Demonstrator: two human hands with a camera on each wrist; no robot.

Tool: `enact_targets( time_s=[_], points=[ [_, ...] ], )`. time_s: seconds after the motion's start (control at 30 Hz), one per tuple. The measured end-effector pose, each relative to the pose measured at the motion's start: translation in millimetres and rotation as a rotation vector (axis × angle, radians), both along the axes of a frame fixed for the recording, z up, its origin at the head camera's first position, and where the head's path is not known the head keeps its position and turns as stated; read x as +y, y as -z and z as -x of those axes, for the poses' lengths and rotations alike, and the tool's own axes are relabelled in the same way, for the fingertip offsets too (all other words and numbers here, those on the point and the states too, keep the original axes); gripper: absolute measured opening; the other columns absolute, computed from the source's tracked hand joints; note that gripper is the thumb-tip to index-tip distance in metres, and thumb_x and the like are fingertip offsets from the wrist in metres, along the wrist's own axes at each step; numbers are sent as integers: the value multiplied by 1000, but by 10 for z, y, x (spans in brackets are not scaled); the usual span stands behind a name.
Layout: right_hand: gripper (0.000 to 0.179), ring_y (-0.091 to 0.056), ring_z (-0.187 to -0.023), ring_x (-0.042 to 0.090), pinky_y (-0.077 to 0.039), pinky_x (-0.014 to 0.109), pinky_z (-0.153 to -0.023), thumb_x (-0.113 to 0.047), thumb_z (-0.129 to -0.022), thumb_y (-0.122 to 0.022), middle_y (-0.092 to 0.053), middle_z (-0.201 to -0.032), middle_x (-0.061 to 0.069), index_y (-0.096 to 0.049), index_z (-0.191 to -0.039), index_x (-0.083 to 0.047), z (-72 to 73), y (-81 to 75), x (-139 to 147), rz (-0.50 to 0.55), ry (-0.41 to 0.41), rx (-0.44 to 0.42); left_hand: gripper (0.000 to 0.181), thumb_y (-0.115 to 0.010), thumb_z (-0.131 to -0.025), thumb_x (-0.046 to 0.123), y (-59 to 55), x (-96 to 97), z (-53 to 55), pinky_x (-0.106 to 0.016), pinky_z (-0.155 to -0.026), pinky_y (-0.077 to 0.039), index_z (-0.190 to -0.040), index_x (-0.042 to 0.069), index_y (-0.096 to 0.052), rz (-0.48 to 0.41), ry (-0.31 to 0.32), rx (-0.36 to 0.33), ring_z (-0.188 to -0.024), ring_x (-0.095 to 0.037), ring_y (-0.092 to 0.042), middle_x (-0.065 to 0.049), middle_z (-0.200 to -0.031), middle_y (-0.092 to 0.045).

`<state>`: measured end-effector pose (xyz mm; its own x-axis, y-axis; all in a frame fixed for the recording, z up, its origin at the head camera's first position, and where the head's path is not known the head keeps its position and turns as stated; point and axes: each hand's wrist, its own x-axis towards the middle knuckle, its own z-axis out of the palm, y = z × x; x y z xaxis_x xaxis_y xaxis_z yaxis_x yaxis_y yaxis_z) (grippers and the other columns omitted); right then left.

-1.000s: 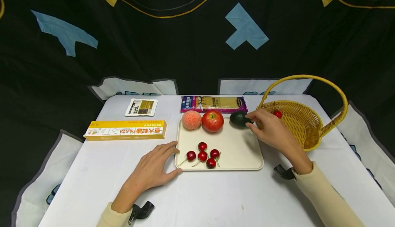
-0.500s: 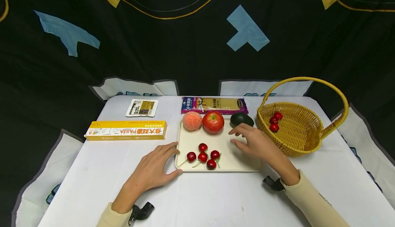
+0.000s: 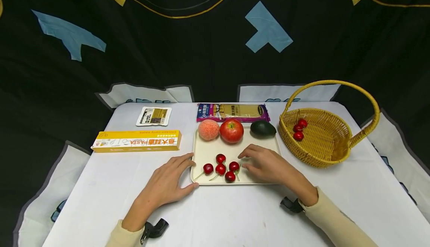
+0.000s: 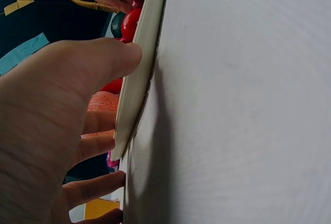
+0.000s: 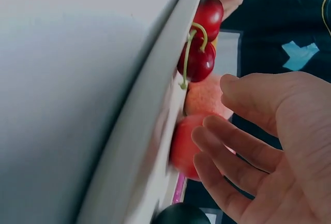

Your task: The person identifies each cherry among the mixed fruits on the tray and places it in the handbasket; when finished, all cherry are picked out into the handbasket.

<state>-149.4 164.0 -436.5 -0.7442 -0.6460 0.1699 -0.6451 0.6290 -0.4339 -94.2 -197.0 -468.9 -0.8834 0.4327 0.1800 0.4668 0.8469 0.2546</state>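
The right grip point(image 3: 265, 163), loosely spread, is just right of five cherries point(image 3: 220, 169) on the tray's near side; the left grip point(image 3: 169, 183), spread too, touches the cream tray point(image 3: 208, 150) at left!

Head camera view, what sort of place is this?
Probably a staged tabletop set-up rather than a working kitchen: a black cloth backdrop hangs behind a white-covered table, where a tray bearing cherries sits beside a wicker basket.
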Motion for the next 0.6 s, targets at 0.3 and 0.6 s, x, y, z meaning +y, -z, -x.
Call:
enact_targets(
  time_s=[0.3, 0.6],
  points=[
    [26, -70, -107, 16, -61, 38, -87, -15, -98, -80, -71, -122, -1, -78, -123, -18, -15, 30, -61, -2, -70, 5, 63, -80, -89, 60, -18, 4, 5, -52, -101, -58, -136, 19, -69, -1, -5, -2, -142, -27, -55, -1, -164, -51],
    [30, -70, -109, 14, -61, 37, -89, -15, -98, -80, -71, -126, -1, -76, -128, -17, -64, 44, -108, -21, -93, -37, 63, -80, -89, 60, 3, 4, -8, -52, -102, -57, -136, 19, -70, -3, -4, 1, -142, -27, -56, -1, -163, -52]
  ],
)
